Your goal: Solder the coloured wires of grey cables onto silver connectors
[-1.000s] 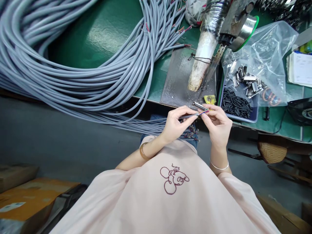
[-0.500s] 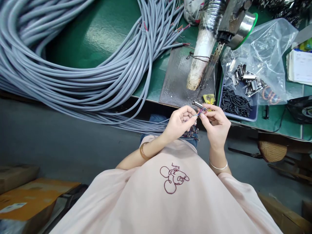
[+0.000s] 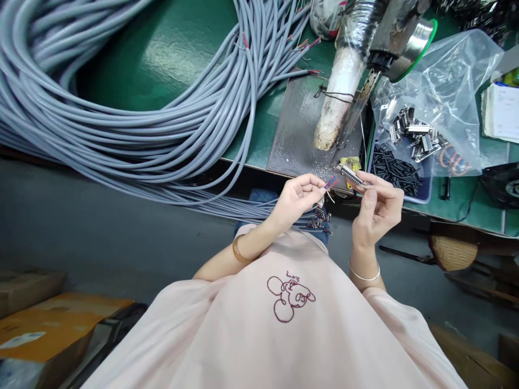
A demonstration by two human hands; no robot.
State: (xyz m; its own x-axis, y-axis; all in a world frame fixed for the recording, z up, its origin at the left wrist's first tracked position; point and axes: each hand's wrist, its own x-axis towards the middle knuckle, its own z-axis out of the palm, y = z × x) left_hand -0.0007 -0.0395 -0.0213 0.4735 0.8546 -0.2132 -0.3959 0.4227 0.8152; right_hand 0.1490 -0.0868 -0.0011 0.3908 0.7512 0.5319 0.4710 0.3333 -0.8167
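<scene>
My left hand pinches a cable end whose thin coloured wires fan out past the fingertips, red, blue and white among them. To its right, my right hand grips a metal multi-pin connector between thumb and fingers, tilted and apart from the wires. Below the left hand, several connectors on grey cables lie over my lap. A soldering iron with a wrapped white solder bar beside it points down at a metal plate above my hands.
Thick bundles of grey cable cover the bench's left side. At right, a blue tray holds small black sleeves and a clear plastic bag with connectors. A solder spool hangs above, and a yellow sponge sits by the plate's edge.
My right hand has moved right with the connector, leaving a gap between it and the wires. The wires in my left hand now spread free.
</scene>
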